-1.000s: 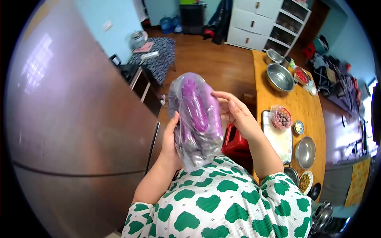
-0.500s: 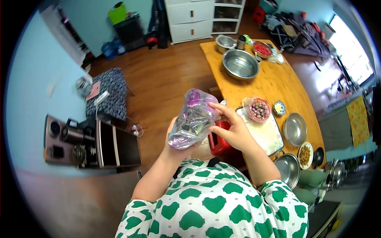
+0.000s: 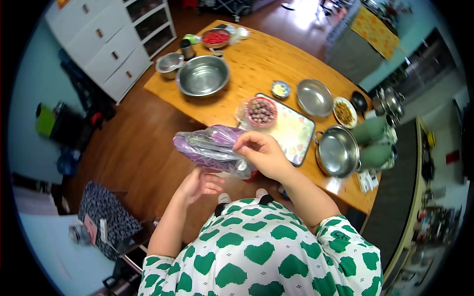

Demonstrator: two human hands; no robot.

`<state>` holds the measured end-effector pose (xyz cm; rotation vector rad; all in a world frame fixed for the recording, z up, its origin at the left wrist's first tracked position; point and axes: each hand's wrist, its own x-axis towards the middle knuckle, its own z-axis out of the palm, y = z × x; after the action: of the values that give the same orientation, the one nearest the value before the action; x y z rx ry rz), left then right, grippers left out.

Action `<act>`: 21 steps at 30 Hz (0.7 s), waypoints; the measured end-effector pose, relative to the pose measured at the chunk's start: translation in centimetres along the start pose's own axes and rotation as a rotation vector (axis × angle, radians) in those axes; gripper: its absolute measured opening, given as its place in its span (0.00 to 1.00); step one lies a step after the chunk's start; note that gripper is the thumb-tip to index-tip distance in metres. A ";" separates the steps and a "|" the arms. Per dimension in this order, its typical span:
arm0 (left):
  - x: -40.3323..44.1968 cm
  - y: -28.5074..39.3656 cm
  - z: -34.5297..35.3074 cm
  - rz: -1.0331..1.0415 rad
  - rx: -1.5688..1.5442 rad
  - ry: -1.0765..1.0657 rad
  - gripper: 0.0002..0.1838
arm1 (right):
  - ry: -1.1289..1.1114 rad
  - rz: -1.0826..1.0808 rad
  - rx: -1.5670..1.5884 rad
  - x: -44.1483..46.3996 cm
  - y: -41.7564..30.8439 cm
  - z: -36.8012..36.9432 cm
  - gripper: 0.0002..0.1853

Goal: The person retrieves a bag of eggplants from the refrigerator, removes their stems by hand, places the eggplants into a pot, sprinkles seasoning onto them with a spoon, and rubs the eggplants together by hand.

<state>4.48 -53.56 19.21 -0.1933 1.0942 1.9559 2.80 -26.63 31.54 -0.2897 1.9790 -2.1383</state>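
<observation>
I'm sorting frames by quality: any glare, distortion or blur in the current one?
Head view: strong wide-angle look, with rounded black corners; head view: glare on the floor at the top, and a bright reflection on the wooden table beside the two-handled pot; head view: the plastic bag at the right hand looks slightly soft.

The bagged bundle is purple, the white shirt green-hearted.

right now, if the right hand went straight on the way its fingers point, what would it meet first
The plastic bag with purple contents: the right hand appears to be pinching it, though exact depth is hard to judge.
</observation>
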 end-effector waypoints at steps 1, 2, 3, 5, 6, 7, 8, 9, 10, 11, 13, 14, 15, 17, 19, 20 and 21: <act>1.0 -0.4 -0.5 0.057 0.178 0.157 0.27 | 0.042 0.021 -0.003 0.0 0.6 -0.6 0.06; 2.2 -0.5 -0.6 0.122 0.357 0.308 0.23 | 0.084 0.042 -0.006 -0.1 1.3 -1.2 0.06; 3.3 -0.4 0.1 0.310 0.473 0.353 0.18 | 0.124 0.065 -0.007 -0.3 2.1 -1.9 0.06; 5.6 -0.3 3.1 0.702 0.680 0.432 0.12 | 0.237 0.114 0.016 -1.0 3.5 -3.8 0.07; 6.6 0.0 5.2 0.701 0.644 0.345 0.21 | 0.276 0.141 -0.009 -1.6 3.9 -5.0 0.08; 7.8 -0.3 7.0 0.725 0.694 0.256 0.28 | 0.309 0.166 -0.033 -2.2 4.3 -6.1 0.09; 8.9 -0.2 9.2 0.808 0.856 0.208 0.43 | 0.328 0.201 -0.075 -2.9 4.9 -7.4 0.14; 9.1 0.4 12.2 0.759 1.002 0.199 0.55 | 0.332 0.201 -0.056 -3.4 5.5 -8.8 0.14; 10.6 0.1 13.7 0.871 1.248 0.212 0.59 | 0.335 0.203 -0.035 -4.1 6.2 -10.2 0.15; 11.5 -0.1 15.7 0.912 1.417 0.232 0.57 | 0.336 0.206 -0.010 -4.9 6.6 -11.6 0.15; 13.9 -0.7 19.2 0.845 1.493 0.161 0.52 | 0.364 0.233 -0.045 -6.0 6.5 -14.0 0.17; 15.7 -1.4 19.8 0.841 1.431 0.097 0.49 | 0.371 0.234 -0.066 -6.5 6.9 -15.6 0.18; 17.4 -2.2 20.4 0.835 1.368 0.041 0.47 | 0.374 0.233 -0.086 -7.0 7.5 -17.1 0.19; 18.8 -2.5 22.8 0.821 1.433 0.117 0.42 | 0.353 0.268 -0.010 -7.8 7.5 -19.5 0.19; 21.6 -4.1 23.8 0.751 1.480 0.161 0.38 | 0.310 0.291 0.078 -8.4 8.3 -22.3 0.19; 23.1 -5.3 23.7 0.808 1.442 0.155 0.29 | 0.285 0.332 0.037 -8.7 9.1 -23.7 0.17; 24.7 -6.5 23.4 0.840 1.425 0.158 0.26 | 0.260 0.357 0.071 -8.9 9.8 -25.2 0.17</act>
<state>0.13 -19.24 16.90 1.0253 2.6490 1.2636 4.32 -0.76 19.81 0.3461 1.8998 -2.0855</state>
